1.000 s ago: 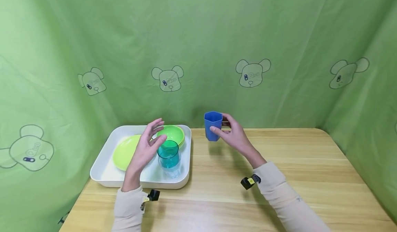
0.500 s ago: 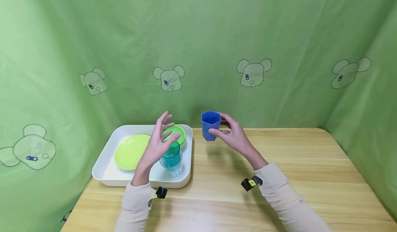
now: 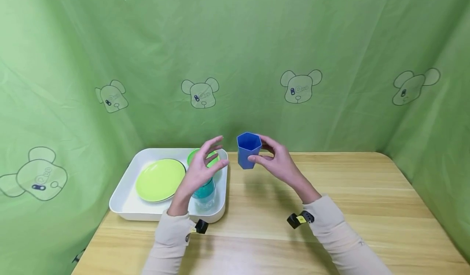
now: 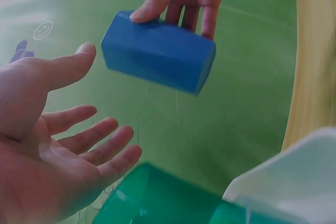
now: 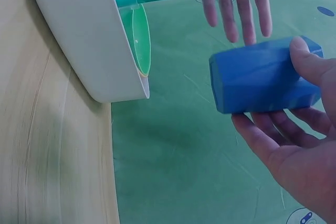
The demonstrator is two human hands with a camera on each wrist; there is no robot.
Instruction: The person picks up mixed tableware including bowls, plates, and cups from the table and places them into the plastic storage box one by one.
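Note:
My right hand (image 3: 280, 165) grips a blue six-sided cup (image 3: 247, 159) between thumb and fingers, holding it upright above the table. In the right wrist view the thumb lies on one side of the blue cup (image 5: 262, 80), the fingers on the other. My left hand (image 3: 200, 171) is held over the tray's right part, its fingers spread toward the blue cup without touching it. The left wrist view shows a gap between the left hand (image 4: 68, 145) and the blue cup (image 4: 157, 53). Beneath the left hand is a teal see-through cup (image 3: 205, 191), partly hidden.
A white tray (image 3: 123, 199) stands at the table's left. In it lie a yellow-green plate (image 3: 159, 181) on a darker-rimmed one and a green bowl (image 3: 191, 156), partly covered by my left hand. The wooden table (image 3: 330, 226) meets a green curtain (image 3: 235, 54) behind.
My left hand has moved right across the tray toward the blue cup, uncovering more of the plate. The blue cup in my right hand has shifted slightly left.

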